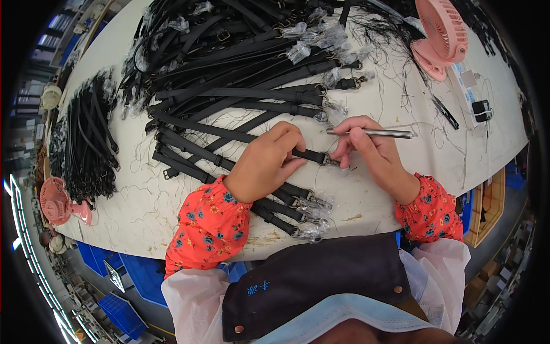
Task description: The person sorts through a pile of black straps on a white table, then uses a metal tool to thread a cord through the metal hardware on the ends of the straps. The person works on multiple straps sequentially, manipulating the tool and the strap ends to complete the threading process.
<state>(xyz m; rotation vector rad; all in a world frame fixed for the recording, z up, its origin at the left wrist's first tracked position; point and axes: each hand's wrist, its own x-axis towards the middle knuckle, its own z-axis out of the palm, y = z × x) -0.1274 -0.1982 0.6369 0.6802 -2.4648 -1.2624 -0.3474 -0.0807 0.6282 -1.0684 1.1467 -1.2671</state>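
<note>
My left hand (264,159) is closed around a black strap (312,155), with thumb and fingers pinching it near its buckle end. The strap runs away to the upper left over other straps. A slim silver metal rod (392,133), shaped like a pen, lies across the fingers of my right hand (375,153), which is closed on it. The lower fingertips of that hand are at the metal clasp on the strap's end; they partly hide it. Several more black straps (229,92) with metal buckles and clear plastic wrap on their ends lie under and around my left hand.
Loose black threads litter the white table (366,229). A bundle of straps (91,137) and a pink fan (56,200) are at the left. Another pink fan (444,34), a black-handled tool (446,113) and a white power strip (467,94) stand at the right. Blue crates (121,314) sit below.
</note>
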